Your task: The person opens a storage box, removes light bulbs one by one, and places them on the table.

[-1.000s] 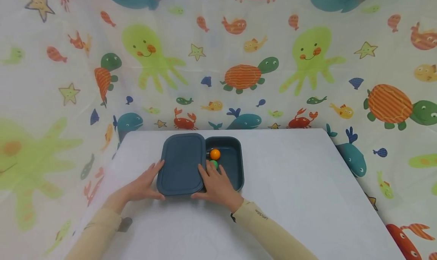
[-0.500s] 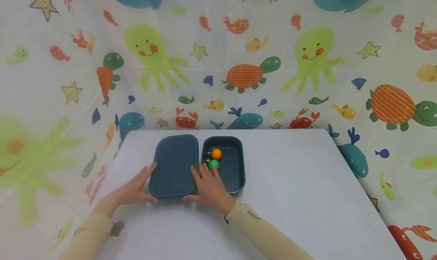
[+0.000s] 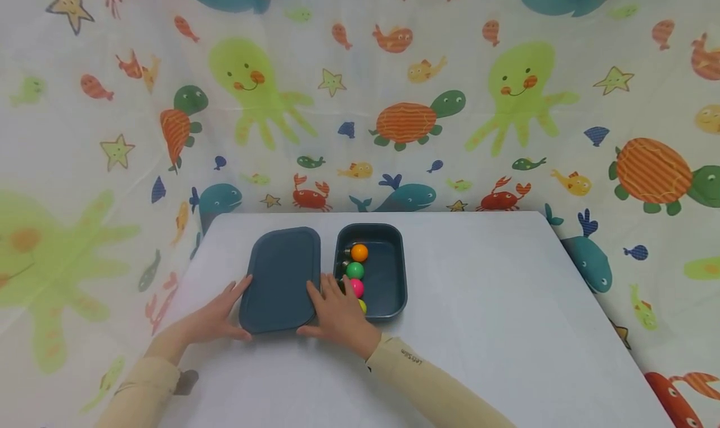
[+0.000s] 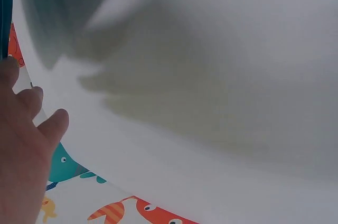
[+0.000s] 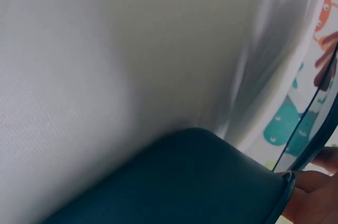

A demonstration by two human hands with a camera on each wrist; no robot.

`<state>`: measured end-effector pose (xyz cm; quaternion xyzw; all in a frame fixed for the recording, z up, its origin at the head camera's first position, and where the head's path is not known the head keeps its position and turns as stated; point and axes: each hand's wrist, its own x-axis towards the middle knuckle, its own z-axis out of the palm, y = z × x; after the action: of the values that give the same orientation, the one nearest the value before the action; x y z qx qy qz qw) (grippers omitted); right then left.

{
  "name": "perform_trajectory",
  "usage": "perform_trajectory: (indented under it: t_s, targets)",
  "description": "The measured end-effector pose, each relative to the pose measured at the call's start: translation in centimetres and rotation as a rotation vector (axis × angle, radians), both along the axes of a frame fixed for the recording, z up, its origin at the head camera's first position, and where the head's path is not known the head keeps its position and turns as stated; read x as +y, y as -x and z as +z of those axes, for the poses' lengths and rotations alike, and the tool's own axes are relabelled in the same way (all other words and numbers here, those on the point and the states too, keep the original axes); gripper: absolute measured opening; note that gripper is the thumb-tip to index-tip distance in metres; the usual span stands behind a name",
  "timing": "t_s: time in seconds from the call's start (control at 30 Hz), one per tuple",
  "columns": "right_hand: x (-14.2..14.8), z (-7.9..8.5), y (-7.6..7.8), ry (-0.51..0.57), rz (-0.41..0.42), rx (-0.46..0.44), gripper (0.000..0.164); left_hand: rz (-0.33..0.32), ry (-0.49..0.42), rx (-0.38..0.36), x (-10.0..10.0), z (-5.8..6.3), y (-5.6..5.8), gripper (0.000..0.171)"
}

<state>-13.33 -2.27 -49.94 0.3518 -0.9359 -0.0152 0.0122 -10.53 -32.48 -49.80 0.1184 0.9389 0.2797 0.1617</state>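
A dark blue lid (image 3: 281, 281) with rounded corners is held between both hands, left of a matching box (image 3: 389, 281). My left hand (image 3: 210, 318) grips its left edge, thumb near the front corner. At the right edge my right hand (image 3: 344, 318) holds the lid, its fingers partly covering the box's near left side. Inside the box, a row of small round bulbs runs along the left wall: orange (image 3: 359, 252), green (image 3: 355, 270), pink (image 3: 357, 288) and yellow (image 3: 362, 305). Screw-like metal bases show on some. The right wrist view shows the box's outer wall (image 5: 174, 182) close up.
The box stands on a white table (image 3: 478, 303) whose right part stretches well beyond it. A curtain (image 3: 349, 103) printed with sea animals hangs behind the table and along its sides.
Both hands have carried the lid left and slightly nearer, from overlapping the box's left side to beside it. More bulbs, including pink and yellow, have come into sight.
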Motion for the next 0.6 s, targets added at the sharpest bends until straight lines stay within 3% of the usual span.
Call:
perform_trajectory:
  t_s: [0.37, 0.6]
  targets:
    - [-0.8, -1.0, -0.5, -0.035, 0.034, 0.071, 0.092, 0.02, -0.002, -0.037, -0.7, -0.6, -0.4, 0.13]
    - [-1.7, -1.5, -0.9, -0.085, 0.044, 0.127, 0.09, 0.032, 0.028, -0.018, -1.2, -1.5, -1.2, 0.13]
